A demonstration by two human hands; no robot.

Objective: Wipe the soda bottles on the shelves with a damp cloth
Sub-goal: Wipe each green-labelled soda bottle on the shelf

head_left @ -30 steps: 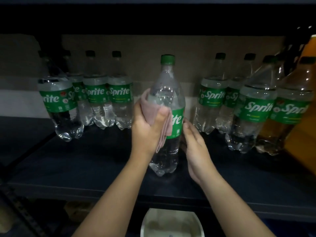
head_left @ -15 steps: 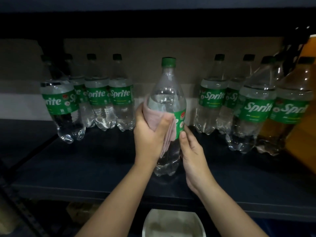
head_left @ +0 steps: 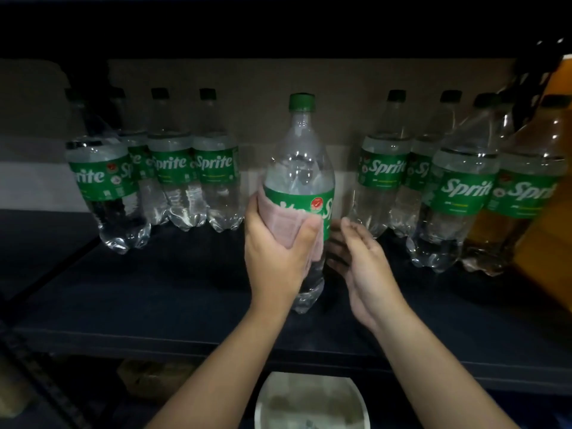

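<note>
Head view: the left hand (head_left: 275, 258) grips the cloth (head_left: 283, 222), now lower, over the label of the bottle (head_left: 301, 168) mid-shelf (head_left: 154, 292); the right hand (head_left: 360, 261) at 3 o'clock has let go (fingers spread), likely turning it.

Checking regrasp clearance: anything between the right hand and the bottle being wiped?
Nothing visible. The right hand is open beside the bottle, its fingertips near the lower body with only a bare gap between. The left hand presses the cloth on the bottle's other side, out of that path.
</note>
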